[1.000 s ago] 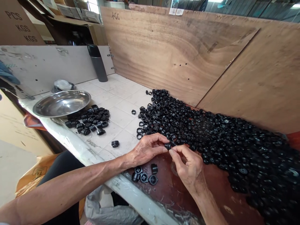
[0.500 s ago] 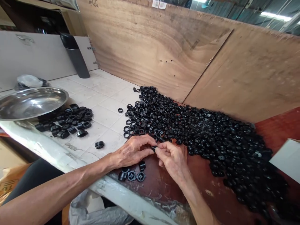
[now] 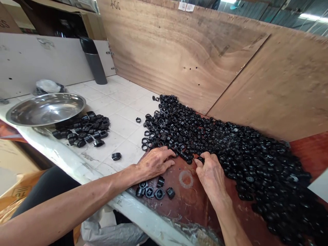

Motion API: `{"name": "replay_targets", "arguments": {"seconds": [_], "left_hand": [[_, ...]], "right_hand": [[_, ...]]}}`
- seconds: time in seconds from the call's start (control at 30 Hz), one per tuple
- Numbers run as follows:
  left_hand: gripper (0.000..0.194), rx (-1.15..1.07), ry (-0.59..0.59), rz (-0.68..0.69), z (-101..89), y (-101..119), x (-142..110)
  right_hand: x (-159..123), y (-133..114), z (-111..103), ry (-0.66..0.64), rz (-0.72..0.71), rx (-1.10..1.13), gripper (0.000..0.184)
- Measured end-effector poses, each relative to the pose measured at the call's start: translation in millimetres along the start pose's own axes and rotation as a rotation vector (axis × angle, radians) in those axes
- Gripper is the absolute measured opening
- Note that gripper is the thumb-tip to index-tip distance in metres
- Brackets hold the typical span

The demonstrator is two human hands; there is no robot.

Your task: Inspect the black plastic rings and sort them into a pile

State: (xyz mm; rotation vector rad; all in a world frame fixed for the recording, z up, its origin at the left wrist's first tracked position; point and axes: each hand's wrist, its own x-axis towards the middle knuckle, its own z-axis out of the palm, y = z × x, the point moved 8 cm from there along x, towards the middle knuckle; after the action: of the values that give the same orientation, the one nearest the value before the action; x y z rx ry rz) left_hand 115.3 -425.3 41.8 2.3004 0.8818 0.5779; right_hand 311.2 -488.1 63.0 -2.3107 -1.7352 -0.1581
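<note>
Pinching black part (image 3: 201,159), right grip (image 3: 211,173), beside pile (image 3: 217,136)

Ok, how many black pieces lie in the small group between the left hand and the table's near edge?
6: upper-left piece, lower-left piece, centre-left piece, centre-right piece, upper-right piece, far-right piece. The left forearm may hide more.
</note>
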Motion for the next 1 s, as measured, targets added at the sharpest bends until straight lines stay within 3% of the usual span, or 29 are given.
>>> {"name": "replay_targets", "arguments": {"seconds": [0.3,0.5,0.6,0.8,0.93,1.0], "left_hand": [[0.013,0.039,0.004,0.092,0.5,10,-3],[0.006,0.091,0.039,0.074,-5.8,13,-4],[0.017,0.063,0.092,0.018,-11.0,11,-5],[0.016,-0.064,0.115,0.078,-12.2,14,-6],[0.039,-0.211,0.072,0.012,-10.4,12,-5],[0.038,-0.231,0.081,0.053,-13.1,17,-6]], "right_hand": [[4,5,5,-0.082,-0.001,0.412,0.012],[8,20,13,-0.137,0.233,0.736,0.027],[6,20,14,-0.195,0.322,0.961,0.036],[-4,-10,7,-0.347,0.33,1.136,0.04],[-13,-33,6,-0.424,0.231,1.185,0.036],[-16,-41,4,-0.435,0.202,1.174,0.032]]}}
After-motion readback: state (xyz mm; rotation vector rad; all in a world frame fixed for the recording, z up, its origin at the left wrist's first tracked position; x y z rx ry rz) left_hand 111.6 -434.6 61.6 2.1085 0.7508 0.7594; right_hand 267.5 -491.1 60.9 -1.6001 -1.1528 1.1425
